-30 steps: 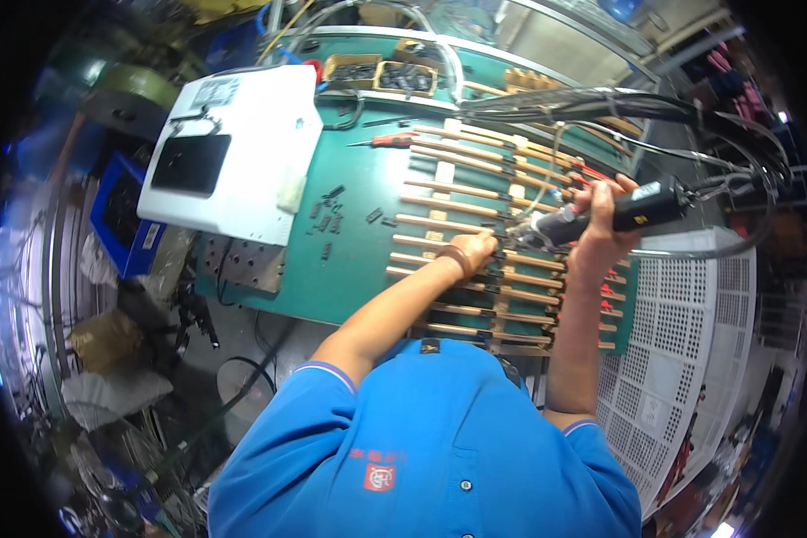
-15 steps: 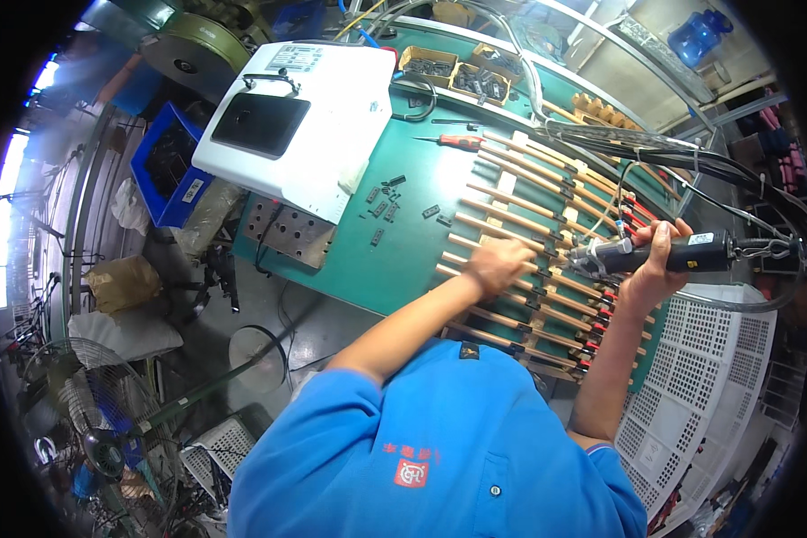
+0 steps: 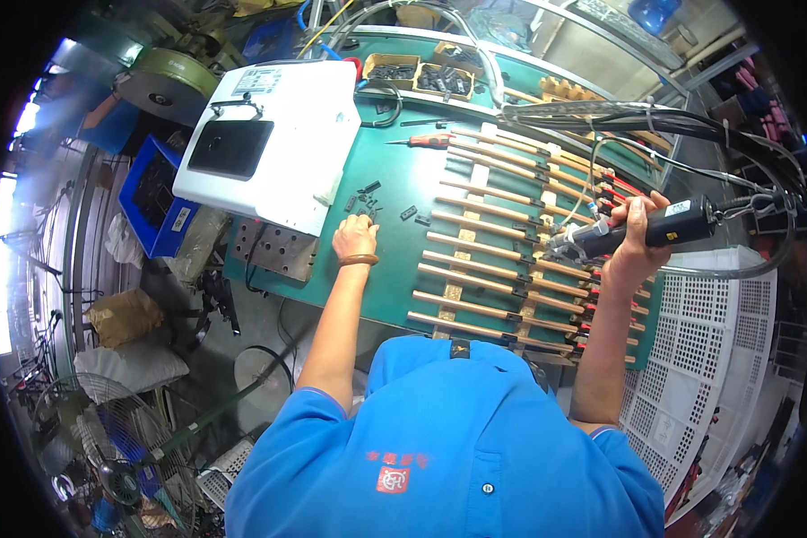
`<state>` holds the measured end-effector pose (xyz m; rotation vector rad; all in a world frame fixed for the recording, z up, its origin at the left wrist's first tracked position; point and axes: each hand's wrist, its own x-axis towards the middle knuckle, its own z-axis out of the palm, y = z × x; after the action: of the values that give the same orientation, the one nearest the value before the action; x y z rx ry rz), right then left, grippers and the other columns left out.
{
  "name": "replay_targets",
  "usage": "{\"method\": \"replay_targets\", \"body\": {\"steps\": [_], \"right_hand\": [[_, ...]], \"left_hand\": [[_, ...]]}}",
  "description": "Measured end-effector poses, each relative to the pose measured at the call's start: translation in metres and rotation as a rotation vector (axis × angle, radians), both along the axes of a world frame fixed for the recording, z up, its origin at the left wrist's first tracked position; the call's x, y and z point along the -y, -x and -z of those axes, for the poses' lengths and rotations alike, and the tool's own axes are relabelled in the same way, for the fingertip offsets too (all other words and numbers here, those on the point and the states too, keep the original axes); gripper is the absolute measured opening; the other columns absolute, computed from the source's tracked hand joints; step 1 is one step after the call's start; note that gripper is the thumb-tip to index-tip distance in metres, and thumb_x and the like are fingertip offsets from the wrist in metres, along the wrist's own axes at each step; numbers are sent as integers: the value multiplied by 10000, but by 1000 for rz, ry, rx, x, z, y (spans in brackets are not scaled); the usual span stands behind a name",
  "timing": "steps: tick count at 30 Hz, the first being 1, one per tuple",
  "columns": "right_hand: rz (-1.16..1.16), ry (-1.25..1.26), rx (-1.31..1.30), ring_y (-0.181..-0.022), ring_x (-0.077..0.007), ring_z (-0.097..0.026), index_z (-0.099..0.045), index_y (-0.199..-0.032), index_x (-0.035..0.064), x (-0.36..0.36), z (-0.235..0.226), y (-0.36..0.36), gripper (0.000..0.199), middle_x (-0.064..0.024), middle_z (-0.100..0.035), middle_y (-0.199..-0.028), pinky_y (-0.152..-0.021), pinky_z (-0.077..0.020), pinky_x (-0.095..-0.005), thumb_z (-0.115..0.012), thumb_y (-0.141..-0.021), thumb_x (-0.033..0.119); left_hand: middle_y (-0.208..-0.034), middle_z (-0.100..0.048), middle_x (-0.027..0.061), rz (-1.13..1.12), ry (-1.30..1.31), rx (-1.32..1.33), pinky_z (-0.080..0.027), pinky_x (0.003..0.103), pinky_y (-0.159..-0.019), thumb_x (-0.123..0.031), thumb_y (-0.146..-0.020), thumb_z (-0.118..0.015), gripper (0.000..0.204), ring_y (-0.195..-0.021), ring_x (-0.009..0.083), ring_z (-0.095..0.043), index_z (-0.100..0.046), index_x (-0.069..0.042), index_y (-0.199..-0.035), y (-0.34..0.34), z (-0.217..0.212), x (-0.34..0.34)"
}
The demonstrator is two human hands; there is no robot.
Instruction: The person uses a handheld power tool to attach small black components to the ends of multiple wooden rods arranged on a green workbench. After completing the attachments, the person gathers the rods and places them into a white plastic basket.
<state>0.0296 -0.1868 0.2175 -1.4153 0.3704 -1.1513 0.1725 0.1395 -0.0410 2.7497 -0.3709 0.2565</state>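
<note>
My right hand [image 3: 635,247] is wrapped round a black cylindrical power screwdriver [image 3: 681,224] with a silver nose. Its nose points left over a row of slim wooden rods [image 3: 480,235] with black fittings and red pieces near their right ends. Over at the left, my left hand [image 3: 356,240], with a brown bangle at the wrist, reaches to a few small black rectangular parts [image 3: 351,204] on the green table. Its fingers are bent together at the parts; whether one is pinched is hidden. More black parts [image 3: 409,213] lie to its right.
A white machine housing [image 3: 282,134] stands left of the parts, beside a blue bin [image 3: 166,202]. A red-handled screwdriver [image 3: 429,141] lies above the rods. Small boxes of black parts [image 3: 446,81] stand at the back. Hoses [image 3: 637,115] arch over the right; white perforated crates [image 3: 681,359] stand below.
My left hand has moved left from the wooden rods to the small black parts. My right hand keeps hold of the power screwdriver over the rods. The whole view has shifted slightly.
</note>
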Motion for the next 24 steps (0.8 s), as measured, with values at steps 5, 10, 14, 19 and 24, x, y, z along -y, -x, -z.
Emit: {"method": "replay_targets", "body": {"steps": [5, 10, 14, 19, 24], "right_hand": [[-26, -22, 10, -646, -105, -564, -482, -1128, -22, 1, 0, 5, 295, -88, -592, -821, -609, -498, -243, -590, -854, -25], [13, -15, -27, -651, -111, -568, -475, -1136, -26, 6, 0, 11, 309, -87, -584, -825, -606, -541, -282, -593, -851, -24], [-9, -27, 20, -636, -108, -575, -497, -1117, -34, 2, -1, 14, 302, -81, -604, -812, -644, -504, -261, -611, -837, -29], [34, -3, -3, -632, -106, -573, -504, -1113, -31, 3, -4, 20, 298, -76, -605, -798, -623, -492, -249, -612, -835, -29], [23, -31, 2, -628, -103, -567, -505, -1114, -27, 1, -3, 20, 300, -69, -603, -796, -613, -486, -252, -610, -833, -28]], "left_hand": [[-792, -597, 34, 33, -10, 85, -482, 386, -703, -281, -671, -778, 230, -794, 245, -606, -641, -151, -803, 0, -4, 3], [-797, -611, 35, 22, -120, 66, -480, 383, -692, -229, -709, -742, 163, -781, 239, -620, -635, -150, -802, -9, 6, 13], [-798, -608, 43, 9, -130, 97, -484, 391, -679, -170, -718, -716, 115, -765, 239, -624, -623, -142, -779, -9, 8, 12], [-827, -608, 56, -60, 34, -87, -497, 408, -691, -218, -738, -725, 132, -785, 263, -623, -632, -149, -800, -5, -8, 13], [-888, -627, 60, -132, -28, -167, -503, 418, -708, -265, -774, -710, 142, -831, 282, -627, -644, -156, -835, -8, -10, 19]]}}
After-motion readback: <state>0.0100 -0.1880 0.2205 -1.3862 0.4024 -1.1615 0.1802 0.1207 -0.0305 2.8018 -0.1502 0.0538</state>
